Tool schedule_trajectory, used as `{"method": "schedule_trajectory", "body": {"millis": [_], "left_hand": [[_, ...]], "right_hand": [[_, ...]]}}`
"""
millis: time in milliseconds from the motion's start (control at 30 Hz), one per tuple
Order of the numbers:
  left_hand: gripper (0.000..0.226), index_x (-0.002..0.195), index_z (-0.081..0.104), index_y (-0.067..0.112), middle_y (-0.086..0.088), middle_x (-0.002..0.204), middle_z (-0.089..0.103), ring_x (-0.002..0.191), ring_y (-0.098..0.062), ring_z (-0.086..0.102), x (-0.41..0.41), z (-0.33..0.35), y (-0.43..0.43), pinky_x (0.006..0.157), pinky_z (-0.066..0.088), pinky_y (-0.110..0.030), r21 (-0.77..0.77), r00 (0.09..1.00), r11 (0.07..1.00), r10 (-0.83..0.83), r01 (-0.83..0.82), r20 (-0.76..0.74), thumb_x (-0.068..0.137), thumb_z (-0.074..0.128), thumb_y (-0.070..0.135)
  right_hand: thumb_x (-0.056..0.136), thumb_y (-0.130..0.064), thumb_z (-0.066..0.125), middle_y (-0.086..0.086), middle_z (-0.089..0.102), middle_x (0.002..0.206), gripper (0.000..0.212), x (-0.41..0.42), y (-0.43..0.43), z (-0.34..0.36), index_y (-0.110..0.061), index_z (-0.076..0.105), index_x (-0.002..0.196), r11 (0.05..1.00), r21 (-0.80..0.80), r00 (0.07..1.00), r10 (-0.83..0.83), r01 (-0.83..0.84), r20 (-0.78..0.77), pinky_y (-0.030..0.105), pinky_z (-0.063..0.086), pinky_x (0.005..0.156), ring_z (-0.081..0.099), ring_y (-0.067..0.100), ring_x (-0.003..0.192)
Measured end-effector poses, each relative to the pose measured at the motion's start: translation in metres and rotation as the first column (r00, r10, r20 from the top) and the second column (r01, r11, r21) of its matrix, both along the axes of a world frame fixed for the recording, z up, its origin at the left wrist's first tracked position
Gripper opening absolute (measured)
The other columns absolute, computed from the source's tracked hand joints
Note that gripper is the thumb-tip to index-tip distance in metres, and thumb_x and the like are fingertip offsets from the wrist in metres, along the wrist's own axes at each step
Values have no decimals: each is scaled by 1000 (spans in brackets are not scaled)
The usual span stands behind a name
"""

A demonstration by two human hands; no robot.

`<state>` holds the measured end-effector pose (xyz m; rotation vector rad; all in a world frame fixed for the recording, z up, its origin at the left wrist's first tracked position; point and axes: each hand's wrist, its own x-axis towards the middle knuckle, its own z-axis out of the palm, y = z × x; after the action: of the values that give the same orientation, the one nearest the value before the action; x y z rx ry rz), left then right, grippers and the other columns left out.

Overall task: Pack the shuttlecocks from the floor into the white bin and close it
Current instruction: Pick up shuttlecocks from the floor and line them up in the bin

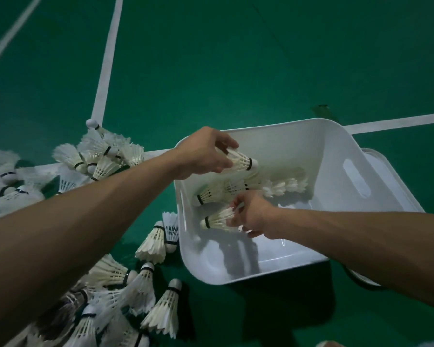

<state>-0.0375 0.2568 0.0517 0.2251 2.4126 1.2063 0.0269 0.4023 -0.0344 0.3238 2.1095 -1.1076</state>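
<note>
Shuttlecocks (103,159) are heaped on the green floor (236,71) to the left of the white bin (336,136), and there's another scatter of them (135,284) off its near-left corner. The left hand (206,156) is up over the bin's far-left rim, fingers pinching the feather end of the upper shuttlecock (242,160), cork pointing right, held clear above what's inside. The right hand (252,216) is down in the bin, fingers curled round the feathers of the lower shuttlecock (216,220), cork pointing left, low near the bottom. Between the two hands a loose shuttlecock (211,194) lies on its side, and a nested row (283,186) runs toward the right wall. The bin stands open. A white plastic piece (381,159) pokes out from under its right side. White court lines (108,58) cross the floor.
</note>
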Motion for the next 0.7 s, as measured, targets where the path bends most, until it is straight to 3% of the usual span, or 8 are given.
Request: {"method": "schedule_trajectory", "body": {"millis": [100,167,267,467,567,700], "left_hand": [[40,117,65,15,0,104,64,65,-16,64,-1,-1,-1,74,59,-31,-5,1000,1000,-13,13,-4,80,70,2],[40,116,66,16,1,102,64,65,-16,65,-1,-2,-2,76,59,-34,-9,1000,1000,-14,14,-8,79,71,3],[40,115,66,17,2,101,65,67,-18,67,0,-1,-2,77,59,-39,-27,999,999,-29,28,-16,78,72,4],[41,115,66,23,7,99,67,73,-20,71,3,1,-1,76,59,-40,-118,997,991,-62,56,-52,77,73,11],[41,117,65,25,7,103,69,71,-14,69,5,6,2,72,57,-28,-168,993,983,-89,74,-80,78,73,13],[44,122,63,25,7,109,68,68,-1,57,9,12,7,49,37,-1,-257,981,962,-136,96,-140,80,71,15]], "right_hand": [[78,-9,77,3,52,76,30,-3,-13,-7,-16,48,77,988,93,990,129,-124,-58,26,46,60,47,16,68],[78,-10,77,5,57,86,25,-4,-19,-8,-13,55,90,961,150,967,244,-232,-70,23,47,68,51,16,75],[78,-11,76,5,58,95,36,-5,-19,-6,-12,57,108,901,254,915,389,-352,-112,28,48,83,53,19,87],[82,-14,72,2,51,97,45,-3,-10,-1,-9,49,121,847,311,839,503,-431,-208,25,39,75,49,16,85],[80,-13,73,4,51,96,54,2,-13,-2,-11,42,124,838,319,828,518,-442,-213,27,43,76,51,19,85],[79,-18,76,7,53,102,62,5,-11,4,-18,32,123,832,324,833,522,-451,-182,31,45,75,57,25,90]]}}
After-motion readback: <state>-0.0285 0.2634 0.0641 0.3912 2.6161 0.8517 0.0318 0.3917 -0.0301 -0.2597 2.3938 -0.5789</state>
